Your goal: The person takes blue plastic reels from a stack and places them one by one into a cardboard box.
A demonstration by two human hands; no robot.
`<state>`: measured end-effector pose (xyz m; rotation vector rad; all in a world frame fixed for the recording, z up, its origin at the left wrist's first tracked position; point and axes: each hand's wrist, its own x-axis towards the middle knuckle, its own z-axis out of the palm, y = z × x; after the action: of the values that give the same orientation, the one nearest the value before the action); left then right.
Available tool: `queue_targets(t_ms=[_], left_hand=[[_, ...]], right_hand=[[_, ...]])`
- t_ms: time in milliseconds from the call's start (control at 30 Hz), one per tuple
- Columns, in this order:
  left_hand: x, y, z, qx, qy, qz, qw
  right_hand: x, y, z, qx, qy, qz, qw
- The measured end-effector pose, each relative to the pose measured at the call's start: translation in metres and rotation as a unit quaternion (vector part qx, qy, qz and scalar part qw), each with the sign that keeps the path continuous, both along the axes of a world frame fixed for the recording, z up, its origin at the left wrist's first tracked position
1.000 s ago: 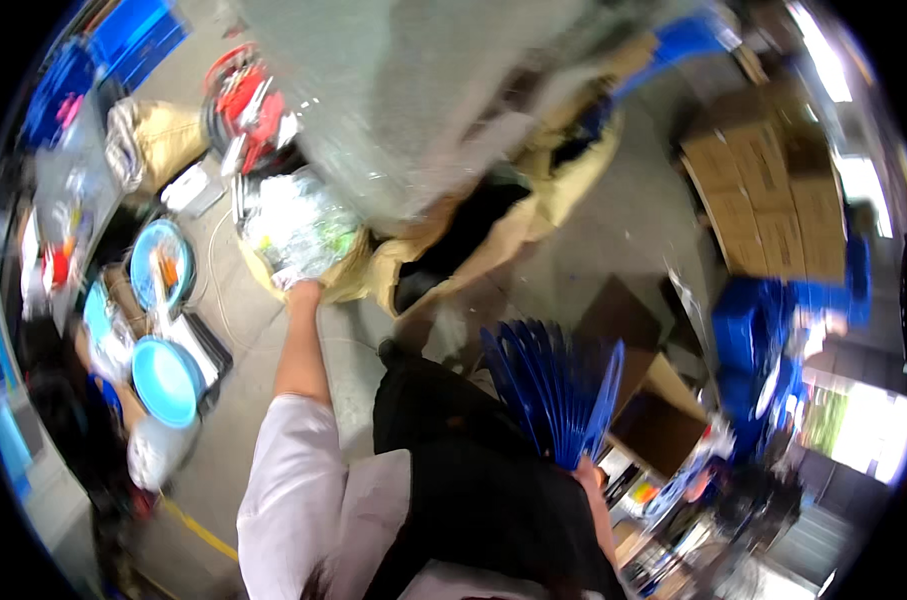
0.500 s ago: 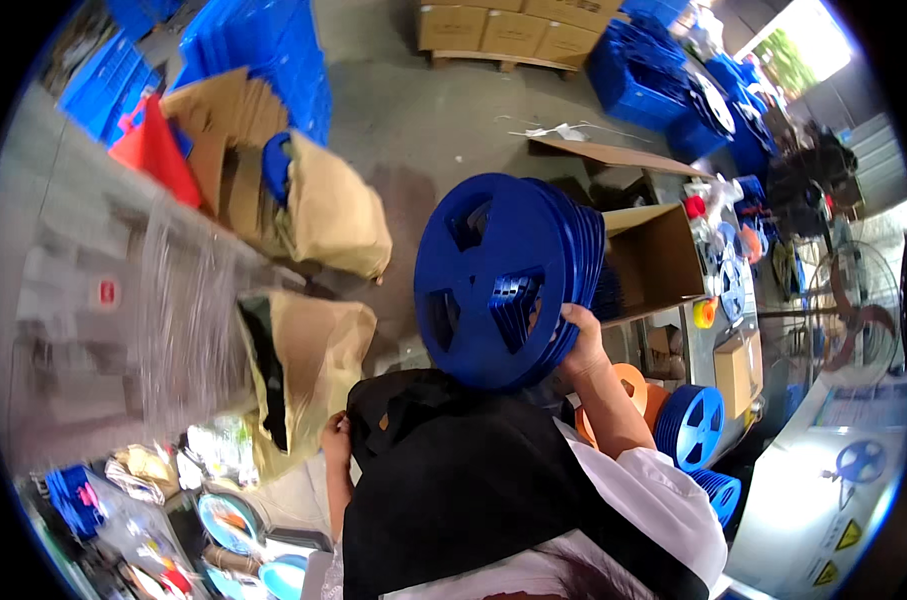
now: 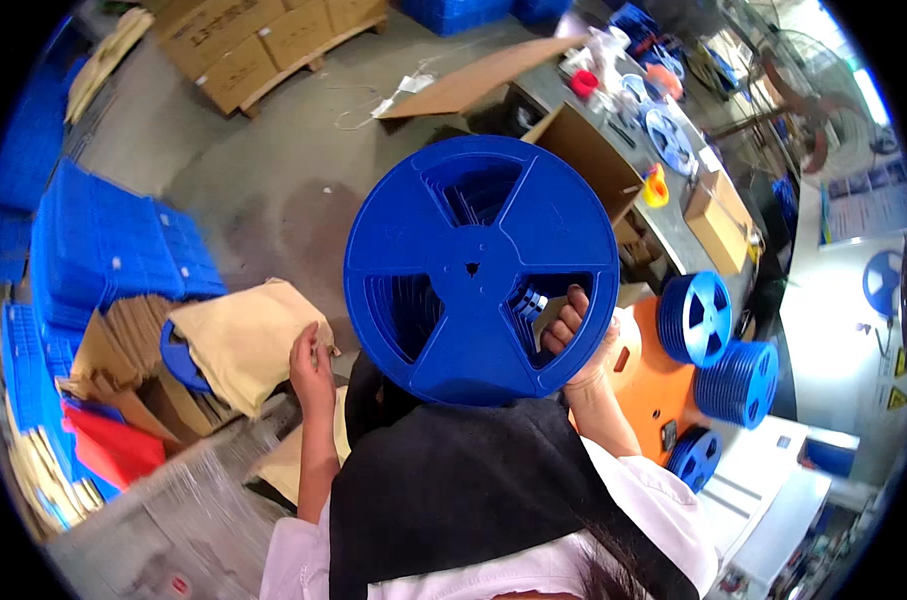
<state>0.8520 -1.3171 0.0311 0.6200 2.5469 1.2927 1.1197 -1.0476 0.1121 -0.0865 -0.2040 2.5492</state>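
In front of my body is a stack of blue plastic reels (image 3: 463,345), its round face with three wide openings turned toward me. My right hand (image 3: 578,335) grips the stack at its right side, with fingers curled through an opening over the rim. The reels behind the front one show only through the openings. To the left of the stack, my left hand (image 3: 314,368) is raised with its fingers apart and holds nothing. It is nearest to a tan paper bag (image 3: 248,340), and I cannot tell whether they touch.
An open cardboard box (image 3: 595,155) stands behind the reels, beside a cluttered dark table (image 3: 628,125). Several blue reel stacks (image 3: 738,385) stand at right near an orange disc-shaped piece (image 3: 663,385). Blue crates (image 3: 113,240) are at left. Boxes (image 3: 248,45) sit on a pallet at the back.
My view has turned to the right. The reel stack has swung from side-on to facing me, still in my right hand. My left hand has risen from beside my waist.
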Motion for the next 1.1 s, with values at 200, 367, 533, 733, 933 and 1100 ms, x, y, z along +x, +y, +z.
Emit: queue_targets(t_ms=[200,367,533,733,933,1100], left_hand=[[-0.094,0.126,0.034,0.043,0.068,-0.231,0.970],[-0.133,0.214,0.042,0.058,0.040,-0.402,0.913],[-0.117,0.285,0.058,0.078,0.229,-0.623,0.744],[-0.062,0.325,0.051,0.133,0.248,-0.792,0.542],[-0.010,0.356,0.062,0.120,0.261,-0.812,0.508],[0.015,0.366,0.065,0.062,0.284,-0.806,0.515]], right_hand=[[-0.030,-0.005,0.012,-0.009,-0.082,-0.191,0.978],[-0.039,-0.023,0.015,-0.028,-0.089,-0.330,0.939],[-0.040,-0.048,0.020,-0.035,-0.088,-0.436,0.895],[-0.015,-0.055,0.009,-0.027,-0.090,-0.480,0.872],[0.041,-0.028,0.006,-0.034,-0.089,-0.477,0.874],[0.074,-0.001,-0.007,-0.043,-0.047,-0.462,0.885]])
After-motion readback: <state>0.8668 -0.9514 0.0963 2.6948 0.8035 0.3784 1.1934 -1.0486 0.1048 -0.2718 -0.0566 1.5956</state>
